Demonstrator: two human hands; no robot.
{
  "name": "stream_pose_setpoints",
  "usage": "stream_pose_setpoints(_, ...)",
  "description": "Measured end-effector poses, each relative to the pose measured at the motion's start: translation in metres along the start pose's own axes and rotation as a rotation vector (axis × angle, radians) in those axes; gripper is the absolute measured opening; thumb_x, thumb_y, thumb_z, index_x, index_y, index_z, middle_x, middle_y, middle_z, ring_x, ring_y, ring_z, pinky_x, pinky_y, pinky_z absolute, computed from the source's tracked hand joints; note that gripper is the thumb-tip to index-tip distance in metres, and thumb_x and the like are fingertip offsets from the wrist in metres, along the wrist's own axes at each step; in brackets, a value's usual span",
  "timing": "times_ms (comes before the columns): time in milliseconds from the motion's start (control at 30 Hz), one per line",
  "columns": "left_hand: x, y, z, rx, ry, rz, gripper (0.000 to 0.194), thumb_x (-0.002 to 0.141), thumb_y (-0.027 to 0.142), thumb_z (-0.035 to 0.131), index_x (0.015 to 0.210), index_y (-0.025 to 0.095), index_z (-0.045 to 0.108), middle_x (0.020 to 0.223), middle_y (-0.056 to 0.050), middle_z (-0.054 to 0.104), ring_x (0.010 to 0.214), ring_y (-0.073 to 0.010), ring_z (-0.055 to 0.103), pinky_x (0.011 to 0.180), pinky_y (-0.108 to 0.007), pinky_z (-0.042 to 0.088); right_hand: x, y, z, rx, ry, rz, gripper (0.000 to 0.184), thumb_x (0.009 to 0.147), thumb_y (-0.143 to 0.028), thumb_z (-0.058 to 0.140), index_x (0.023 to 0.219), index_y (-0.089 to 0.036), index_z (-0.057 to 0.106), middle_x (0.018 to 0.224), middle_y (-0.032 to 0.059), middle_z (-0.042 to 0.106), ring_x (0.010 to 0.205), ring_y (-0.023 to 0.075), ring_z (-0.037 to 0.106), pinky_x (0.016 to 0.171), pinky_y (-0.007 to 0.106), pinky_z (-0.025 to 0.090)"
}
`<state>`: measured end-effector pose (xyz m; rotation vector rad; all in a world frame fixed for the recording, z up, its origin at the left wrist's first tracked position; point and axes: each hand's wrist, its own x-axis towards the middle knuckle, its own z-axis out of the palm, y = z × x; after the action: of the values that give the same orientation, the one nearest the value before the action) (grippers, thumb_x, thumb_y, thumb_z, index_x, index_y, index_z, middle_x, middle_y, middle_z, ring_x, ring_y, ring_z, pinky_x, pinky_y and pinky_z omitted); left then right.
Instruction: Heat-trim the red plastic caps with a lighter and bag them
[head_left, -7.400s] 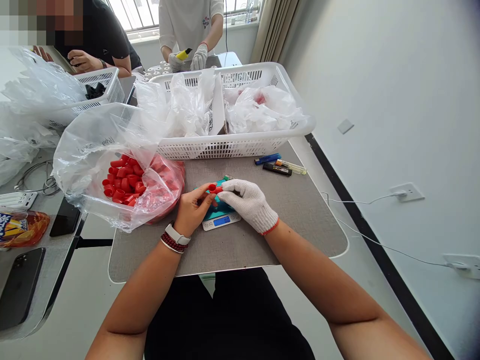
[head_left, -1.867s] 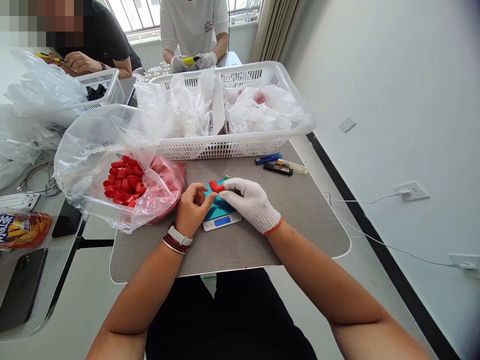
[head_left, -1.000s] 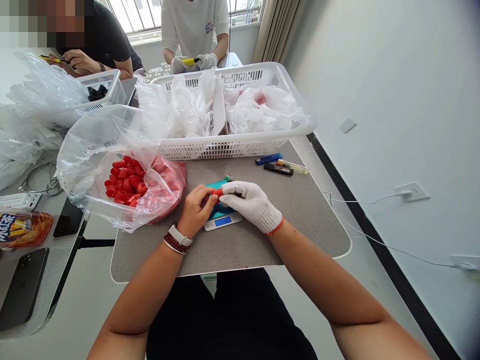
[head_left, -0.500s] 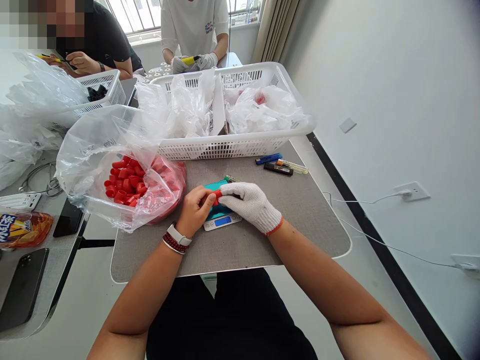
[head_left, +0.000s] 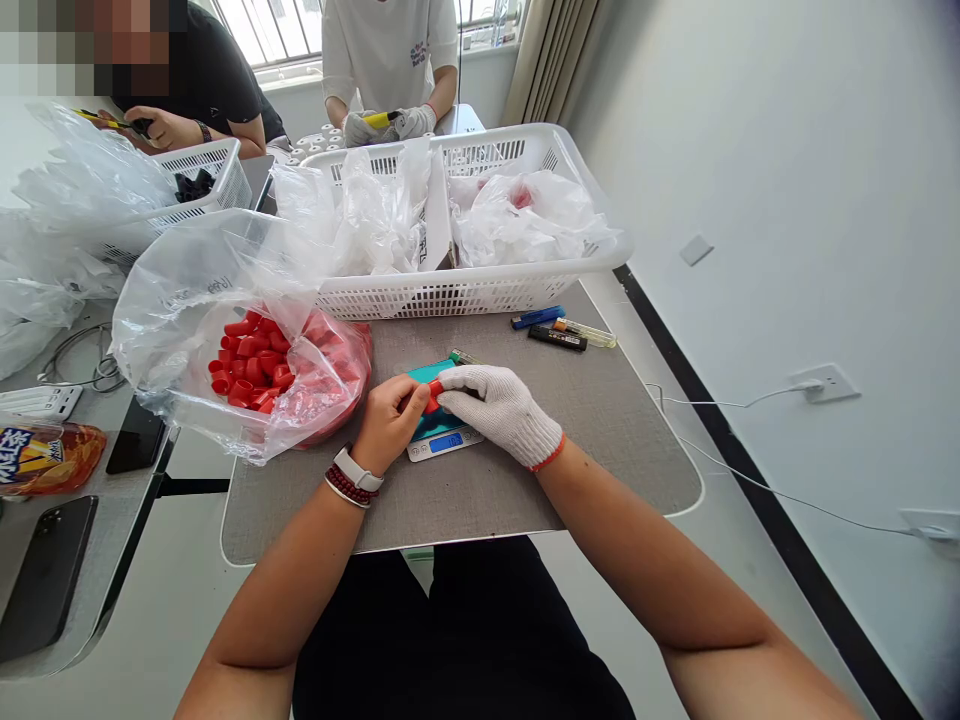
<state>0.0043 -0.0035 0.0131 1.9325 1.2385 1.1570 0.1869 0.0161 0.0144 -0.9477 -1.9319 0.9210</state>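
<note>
A small red plastic cap [head_left: 433,394] is pinched between both hands, just above a small digital scale [head_left: 427,450] with a teal top and a lit blue display. My bare left hand [head_left: 390,422] grips the cap's left side with thumb and forefinger, and a watch and beads circle that wrist. In a white knitted glove, my right hand [head_left: 502,410] closes its fingertips on the cap's right end. Fingers cover part of the cap. Left of my hands, an open clear bag [head_left: 172,330] holds many similar red caps [head_left: 255,362].
A white plastic basket [head_left: 480,290] with clear bags stands along the table's far side. Several lighters or pens [head_left: 557,338] lie at right. On the left side table are a drink bottle [head_left: 52,458] and a phone [head_left: 49,575]. Two people work across the table.
Both hands stay almost still, holding the red cap over the scale. At the far left, the other person's hands have shifted slightly.
</note>
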Motion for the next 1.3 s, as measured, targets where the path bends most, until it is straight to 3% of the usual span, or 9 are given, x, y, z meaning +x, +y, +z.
stream_pose_setpoints(267, 0.0013, -0.0021, 0.0018, -0.035, 0.072, 0.005, 0.035, 0.087, 0.052, 0.065, 0.084, 0.018, 0.068, 0.069, 0.002, 0.047, 0.059, -0.0111, 0.042, 0.052, -0.025, 0.033, -0.0015, 0.0012, 0.0016, 0.101, 0.064, 0.005, 0.016, 0.088, -0.023, 0.061, 0.094, -0.019, 0.076, 0.093, 0.0014, 0.076, 0.083, 0.0155, 0.07, 0.082, 0.027, 0.055)
stream_pose_setpoints(433, 0.0013, -0.0013, 0.0003, -0.034, 0.007, -0.031, 0.046, 0.093, 0.054, 0.055, 0.068, 0.017, 0.063, 0.062, 0.001, 0.05, 0.056, -0.0113, 0.042, 0.054, -0.026, 0.035, -0.0001, -0.0008, -0.001, -0.006, -0.011, 0.005, 0.016, 0.089, -0.022, 0.059, 0.084, -0.019, 0.074, 0.081, 0.0005, 0.073, 0.073, 0.014, 0.066, 0.073, 0.025, 0.053)
stream_pose_setpoints(567, 0.0012, -0.0005, 0.0011, -0.031, -0.019, -0.035, 0.054, 0.097, 0.057, 0.044, 0.062, 0.017, 0.055, 0.062, 0.001, 0.051, 0.059, -0.012, 0.046, 0.058, -0.027, 0.036, 0.0, -0.0014, -0.0011, -0.03, 0.005, -0.001, 0.015, 0.088, -0.02, 0.06, 0.084, -0.019, 0.074, 0.081, 0.0006, 0.073, 0.074, 0.0141, 0.066, 0.073, 0.025, 0.052)
stream_pose_setpoints(800, 0.001, -0.0005, 0.0017, -0.005, 0.087, 0.002, 0.037, 0.087, 0.054, 0.064, 0.081, 0.018, 0.066, 0.067, 0.002, 0.045, 0.059, -0.0113, 0.041, 0.053, -0.025, 0.034, -0.0007, -0.0001, 0.0007, 0.021, 0.046, -0.001, 0.017, 0.088, -0.021, 0.06, 0.093, -0.02, 0.076, 0.091, 0.0013, 0.076, 0.08, 0.0159, 0.069, 0.08, 0.028, 0.054)
stream_pose_setpoints(1067, 0.0003, 0.0015, 0.0002, 0.005, 0.025, -0.011, 0.053, 0.098, 0.053, 0.045, 0.06, 0.018, 0.054, 0.059, 0.001, 0.049, 0.057, -0.0118, 0.043, 0.057, -0.027, 0.035, 0.0002, -0.0011, -0.0002, -0.031, 0.005, -0.024, 0.017, 0.087, -0.018, 0.059, 0.087, -0.02, 0.076, 0.084, 0.0004, 0.075, 0.076, 0.0153, 0.068, 0.075, 0.027, 0.053)
stream_pose_setpoints(1300, 0.0008, -0.0021, 0.002, 0.0, 0.065, 0.011, 0.037, 0.091, 0.053, 0.059, 0.078, 0.018, 0.065, 0.065, 0.002, 0.045, 0.059, -0.0118, 0.042, 0.055, -0.026, 0.035, -0.0016, 0.0017, 0.0012, 0.016, 0.043, -0.012, 0.017, 0.089, -0.024, 0.06, 0.092, -0.021, 0.076, 0.09, 0.001, 0.077, 0.08, 0.0166, 0.07, 0.08, 0.029, 0.055)
